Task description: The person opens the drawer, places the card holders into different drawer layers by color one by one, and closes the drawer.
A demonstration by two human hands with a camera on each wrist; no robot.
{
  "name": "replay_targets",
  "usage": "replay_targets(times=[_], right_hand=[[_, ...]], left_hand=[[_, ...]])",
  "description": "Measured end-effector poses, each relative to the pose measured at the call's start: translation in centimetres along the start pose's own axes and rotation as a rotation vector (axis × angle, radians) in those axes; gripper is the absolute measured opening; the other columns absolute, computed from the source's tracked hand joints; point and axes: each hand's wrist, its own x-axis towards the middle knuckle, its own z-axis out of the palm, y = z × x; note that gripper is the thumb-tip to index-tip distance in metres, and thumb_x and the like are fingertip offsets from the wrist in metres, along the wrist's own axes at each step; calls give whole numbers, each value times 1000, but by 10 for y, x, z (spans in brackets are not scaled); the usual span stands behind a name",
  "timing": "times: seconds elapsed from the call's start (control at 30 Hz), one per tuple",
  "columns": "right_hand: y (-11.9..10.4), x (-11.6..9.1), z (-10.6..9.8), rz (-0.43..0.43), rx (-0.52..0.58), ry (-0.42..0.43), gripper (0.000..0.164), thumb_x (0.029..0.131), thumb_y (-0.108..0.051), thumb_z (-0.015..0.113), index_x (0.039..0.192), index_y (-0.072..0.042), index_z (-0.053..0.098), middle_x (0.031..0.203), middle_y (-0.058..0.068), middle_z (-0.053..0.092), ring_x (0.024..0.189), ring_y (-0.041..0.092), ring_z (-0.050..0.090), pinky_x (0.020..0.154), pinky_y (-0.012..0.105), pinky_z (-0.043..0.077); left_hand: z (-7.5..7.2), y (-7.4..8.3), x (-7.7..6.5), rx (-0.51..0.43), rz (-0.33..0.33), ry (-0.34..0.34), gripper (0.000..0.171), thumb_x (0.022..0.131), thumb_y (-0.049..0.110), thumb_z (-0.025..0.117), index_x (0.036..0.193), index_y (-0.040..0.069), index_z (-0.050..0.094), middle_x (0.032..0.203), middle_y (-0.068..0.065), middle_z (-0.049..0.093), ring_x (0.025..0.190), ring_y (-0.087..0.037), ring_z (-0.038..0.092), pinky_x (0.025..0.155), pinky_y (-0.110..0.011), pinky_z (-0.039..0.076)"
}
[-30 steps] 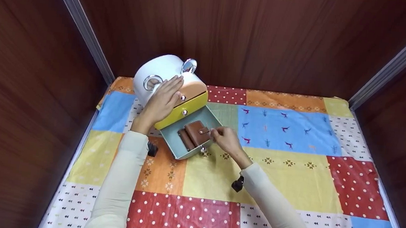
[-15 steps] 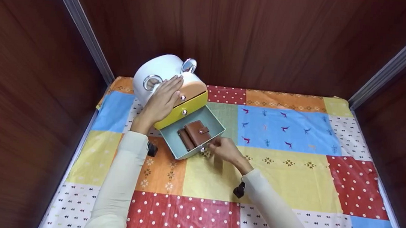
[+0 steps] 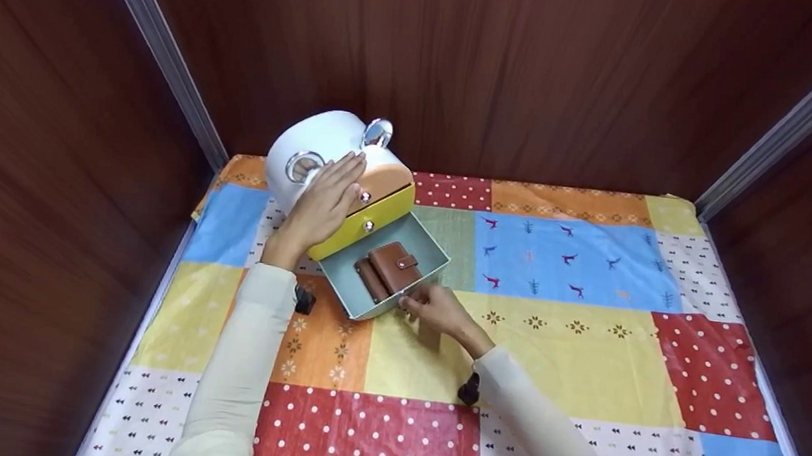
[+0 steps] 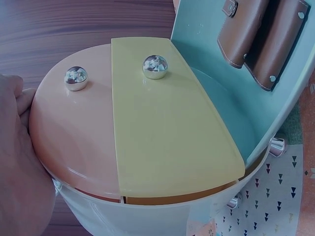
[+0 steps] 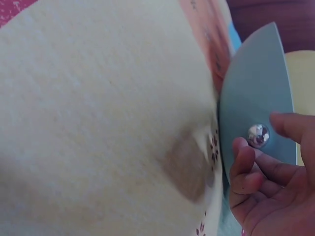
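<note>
My left hand point(image 3: 321, 208) rests with straight fingers along the top and front of a rounded white storage box point(image 3: 322, 132). Its lowest drawer, pale green point(image 3: 340, 281), is pulled out. A brown leather wallet point(image 3: 395, 261) with a snap strap lies inside, beside a narrower brown leather piece point(image 4: 278, 44) with snaps. Above it, the yellow drawer point(image 4: 167, 128) and the orange drawer point(image 4: 74, 132) are closed. My right hand point(image 3: 442, 311) is at the green drawer's front, fingers curled around its shiny round knob point(image 5: 258, 135), thumb right beside it.
A patchwork-print cloth point(image 3: 573, 359) covers the table. Dark wood panels point(image 3: 543, 76) stand behind and on both sides. The box sits at the back left with shiny round ears point(image 3: 378, 132) on top.
My right hand has come down from the wallet's strap, past the drawer's rim, to the knob on its front. My left hand, the box and the wallet stay in place.
</note>
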Motion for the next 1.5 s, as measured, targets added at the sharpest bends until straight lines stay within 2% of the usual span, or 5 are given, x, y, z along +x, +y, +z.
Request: replay_targets(times=[0.23,0.53,0.97,1.23,1.5], right_hand=[[1,0,8,22,50,-4,25,106,-19,65,105,3,76,93,20,79,81,32,77,63,23,55],[1,-1,14,28,-5,43,26,106,-20,64,97,3,75,87,18,78,70,13,66,61,22,49],[-2,-2,18,6,-16,105,22,104,-18,65,93,0,71,84,15,76,69,11,65,62,25,52],[-9,0,18,-15,49,113,19,103,-18,66,94,-2,69,82,13,75,69,25,73,56,22,52],[-12,8,16,-39,-62,154,23,101,-18,66,84,-4,73,77,8,76,64,6,61,59,21,47]], left_hand=[[1,-1,0,-1,-4,-5,54,117,31,32,168,13,33,177,-2,29,167,-24,20,140,-40,7],[1,-2,1,1,14,8,53,117,29,33,167,11,35,176,-3,32,166,-25,22,139,-39,8],[2,-3,0,-3,-6,-9,53,117,30,32,168,13,32,177,-1,29,167,-23,19,140,-39,7],[3,-3,-1,-10,-18,-11,54,117,31,32,168,15,32,177,0,28,167,-23,19,140,-39,7],[3,-5,0,-12,-8,0,53,117,30,35,167,13,35,176,0,31,167,-22,21,139,-38,8]])
